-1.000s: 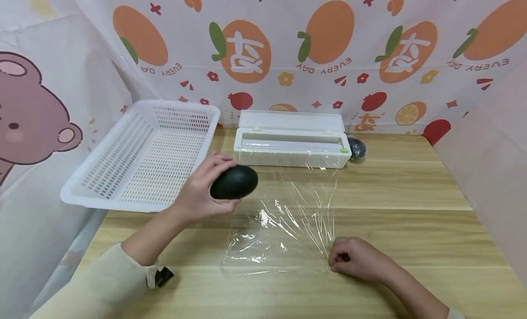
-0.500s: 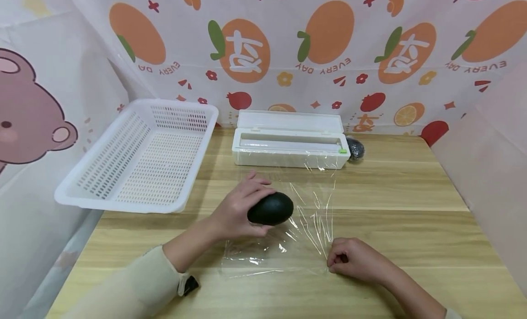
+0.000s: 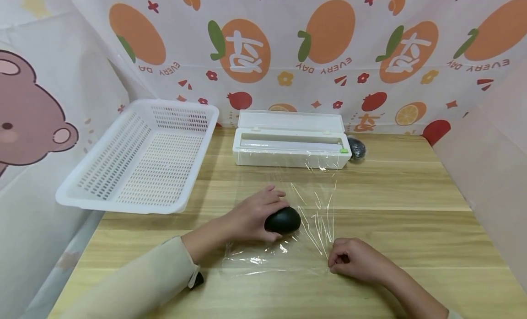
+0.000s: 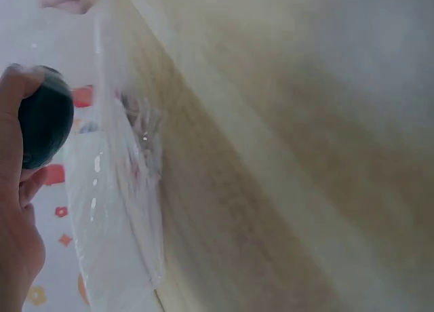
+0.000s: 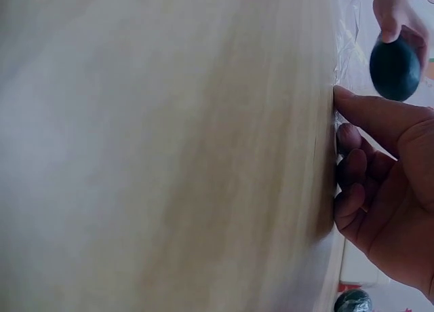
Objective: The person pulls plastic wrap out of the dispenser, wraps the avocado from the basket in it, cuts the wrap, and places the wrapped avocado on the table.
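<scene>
Over the clear film (image 3: 311, 220) on the counter (image 3: 403, 195), the left hand (image 3: 257, 216) grips a dark oval object (image 3: 284, 221), while the right hand (image 3: 355, 258) pinches the film's near-right corner. Placing seems the step in hand; the next move likely calls for a gentle, unhurried release.

One high view, two low ones
The head view looks forward and down across the table (image 3: 411, 191); both wrist views lie close to it, turned sideways, and share the left hand (image 3: 252, 217).
</scene>
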A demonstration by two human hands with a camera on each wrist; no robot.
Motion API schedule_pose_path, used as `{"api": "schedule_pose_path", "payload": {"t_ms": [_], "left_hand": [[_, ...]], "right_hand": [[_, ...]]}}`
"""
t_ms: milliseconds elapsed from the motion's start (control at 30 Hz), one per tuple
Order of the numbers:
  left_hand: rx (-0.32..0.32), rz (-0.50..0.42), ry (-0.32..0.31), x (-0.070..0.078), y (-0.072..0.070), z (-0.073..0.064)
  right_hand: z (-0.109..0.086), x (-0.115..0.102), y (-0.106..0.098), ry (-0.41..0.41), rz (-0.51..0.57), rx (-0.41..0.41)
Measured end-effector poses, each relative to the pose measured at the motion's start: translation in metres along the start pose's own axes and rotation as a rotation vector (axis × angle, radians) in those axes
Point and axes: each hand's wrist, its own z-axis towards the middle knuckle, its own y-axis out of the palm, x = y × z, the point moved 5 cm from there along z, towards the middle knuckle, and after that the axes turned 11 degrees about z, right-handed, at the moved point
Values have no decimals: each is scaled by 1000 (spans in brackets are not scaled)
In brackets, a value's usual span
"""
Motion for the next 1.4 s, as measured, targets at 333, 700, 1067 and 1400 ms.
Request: {"api": "schedule_pose_path", "payload": {"t_ms": [333, 700, 1067, 1400], "left_hand": [[-209, -2, -59, -6, 18, 5], [-354, -76, -171, -14, 24, 0], [-341, -110, -136, -7, 22, 3], [-399, -117, -57, 15, 23, 2]], "right_hand": [[-1, 1, -1, -5, -6, 6], [-1, 2, -2, 16, 0, 8], [-2, 1, 0, 21, 11, 6], [-1, 4, -2, 57, -5, 4]]}}
